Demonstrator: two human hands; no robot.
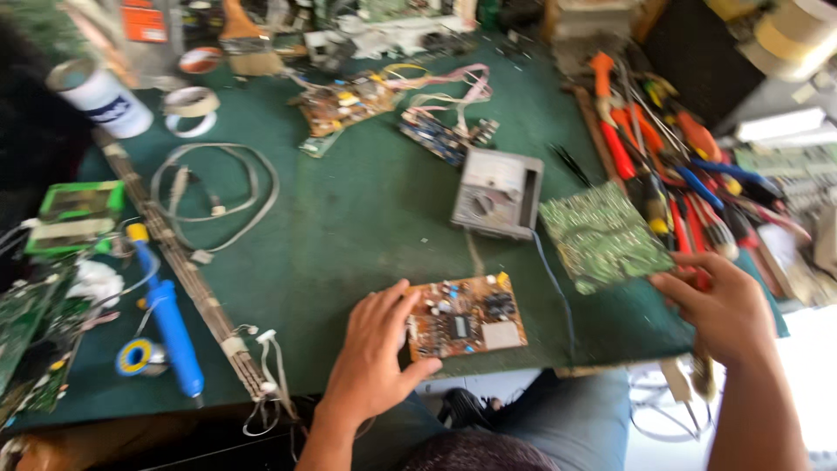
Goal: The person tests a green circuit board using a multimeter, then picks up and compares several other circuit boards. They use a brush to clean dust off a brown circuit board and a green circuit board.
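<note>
Left hand (pixel 375 349) is resting with fingers spread loosely on the left edge of the small brown circuit board (pixel 466 317), pinning it to the green mat (pixel 349 227) near the bench's front edge. Right hand (pixel 719 305) is gripping the corner of a green circuit board (pixel 602 235), right of the brown one. Grey multimeter (pixel 497 192) is sitting just behind the brown board, blue soldering iron (pixel 170 318) way off left.

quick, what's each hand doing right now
Left hand: open, fingers spread, resting on the left edge of the brown circuit board.
Right hand: gripping the corner of the green circuit board.
</note>
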